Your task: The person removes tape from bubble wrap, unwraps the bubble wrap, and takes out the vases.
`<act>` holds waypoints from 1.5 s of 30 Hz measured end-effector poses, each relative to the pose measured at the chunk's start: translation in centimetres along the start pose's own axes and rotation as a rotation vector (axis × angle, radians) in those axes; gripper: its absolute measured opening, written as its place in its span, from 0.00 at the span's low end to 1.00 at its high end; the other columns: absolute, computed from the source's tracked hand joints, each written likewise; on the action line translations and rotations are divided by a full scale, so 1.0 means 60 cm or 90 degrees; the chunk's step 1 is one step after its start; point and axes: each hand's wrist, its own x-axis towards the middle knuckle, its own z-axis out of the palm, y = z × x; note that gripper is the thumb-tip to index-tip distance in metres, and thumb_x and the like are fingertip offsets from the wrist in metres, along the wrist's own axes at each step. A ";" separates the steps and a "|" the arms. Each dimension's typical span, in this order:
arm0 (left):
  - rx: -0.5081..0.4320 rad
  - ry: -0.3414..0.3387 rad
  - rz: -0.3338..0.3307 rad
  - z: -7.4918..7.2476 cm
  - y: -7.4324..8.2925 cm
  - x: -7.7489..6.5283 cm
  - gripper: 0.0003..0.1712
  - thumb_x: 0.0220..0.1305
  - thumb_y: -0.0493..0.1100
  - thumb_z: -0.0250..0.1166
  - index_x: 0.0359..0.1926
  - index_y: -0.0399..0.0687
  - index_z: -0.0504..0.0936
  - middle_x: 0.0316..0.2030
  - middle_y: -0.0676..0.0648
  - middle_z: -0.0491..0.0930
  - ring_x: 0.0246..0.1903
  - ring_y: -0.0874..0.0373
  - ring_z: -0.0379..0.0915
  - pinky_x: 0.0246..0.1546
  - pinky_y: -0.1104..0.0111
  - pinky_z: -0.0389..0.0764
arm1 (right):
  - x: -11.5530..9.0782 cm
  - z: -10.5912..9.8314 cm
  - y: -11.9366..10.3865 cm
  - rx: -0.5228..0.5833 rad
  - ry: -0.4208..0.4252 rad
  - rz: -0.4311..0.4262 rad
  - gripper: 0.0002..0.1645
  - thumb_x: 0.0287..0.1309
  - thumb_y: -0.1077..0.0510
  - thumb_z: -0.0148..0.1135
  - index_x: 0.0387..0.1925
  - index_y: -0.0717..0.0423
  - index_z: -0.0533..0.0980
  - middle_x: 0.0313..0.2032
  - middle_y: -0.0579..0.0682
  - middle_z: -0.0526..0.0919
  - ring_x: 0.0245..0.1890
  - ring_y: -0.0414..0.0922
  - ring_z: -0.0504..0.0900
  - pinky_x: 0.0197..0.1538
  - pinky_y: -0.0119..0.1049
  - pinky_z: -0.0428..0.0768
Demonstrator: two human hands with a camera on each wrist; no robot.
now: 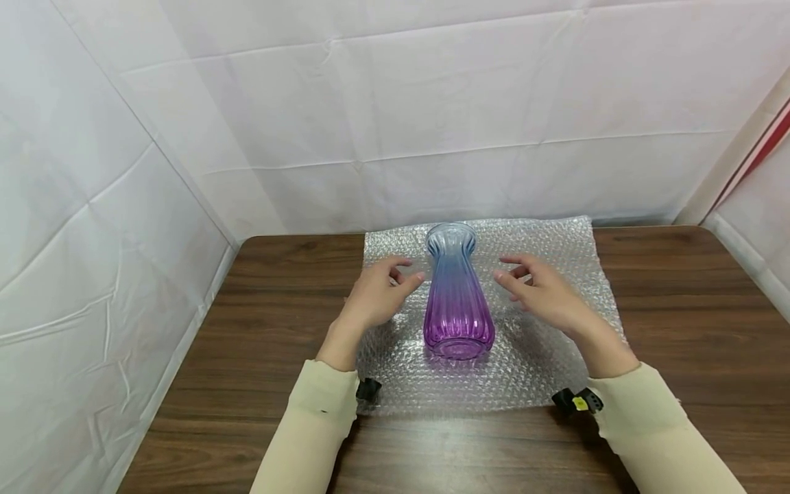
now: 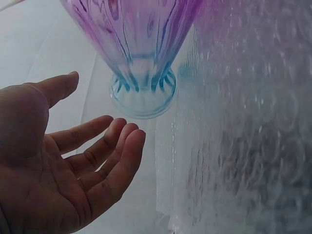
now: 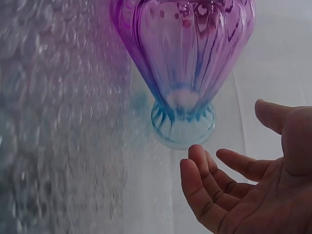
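Note:
A ribbed glass vase (image 1: 458, 295), blue at the flared mouth and purple at the base, lies on its side on a sheet of bubble wrap (image 1: 420, 384). Its mouth points to the back wall. To its left, my left hand (image 1: 379, 291) hovers apart from the glass, fingers loosely bent and holding nothing. On the other side, my right hand (image 1: 543, 291) mirrors it, also apart from the vase. Both wrist views show the relaxed fingers of the left hand (image 2: 63, 161) and right hand (image 3: 248, 180) with a gap to the vase (image 3: 185, 63).
The bubble wrap lies flat on a dark wooden table (image 1: 247, 384), reaching its back edge. White cloth (image 1: 432, 103) hangs behind the table and along the left side. A small black device (image 1: 368, 390) sits at the left cuff, and another (image 1: 577, 401) at the right cuff.

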 end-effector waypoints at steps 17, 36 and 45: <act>-0.013 -0.036 -0.028 0.033 0.020 0.019 0.40 0.72 0.67 0.60 0.75 0.51 0.68 0.53 0.46 0.81 0.39 0.54 0.82 0.43 0.57 0.83 | 0.021 0.032 -0.019 0.016 -0.030 0.036 0.49 0.75 0.33 0.53 0.80 0.59 0.54 0.62 0.66 0.74 0.47 0.56 0.84 0.47 0.48 0.87; -0.038 -0.110 -0.074 0.056 0.034 0.029 0.53 0.72 0.77 0.49 0.83 0.49 0.52 0.64 0.36 0.79 0.41 0.45 0.89 0.51 0.52 0.86 | 0.035 0.066 -0.028 0.013 -0.048 0.034 0.45 0.80 0.36 0.41 0.81 0.64 0.50 0.77 0.70 0.57 0.74 0.69 0.63 0.73 0.65 0.66; -0.032 -0.125 -0.066 0.068 0.035 0.034 0.54 0.73 0.76 0.45 0.82 0.43 0.51 0.72 0.33 0.70 0.70 0.36 0.69 0.69 0.46 0.73 | 0.038 0.075 -0.023 0.015 -0.034 0.025 0.42 0.81 0.40 0.40 0.81 0.65 0.50 0.78 0.69 0.55 0.75 0.69 0.61 0.75 0.66 0.62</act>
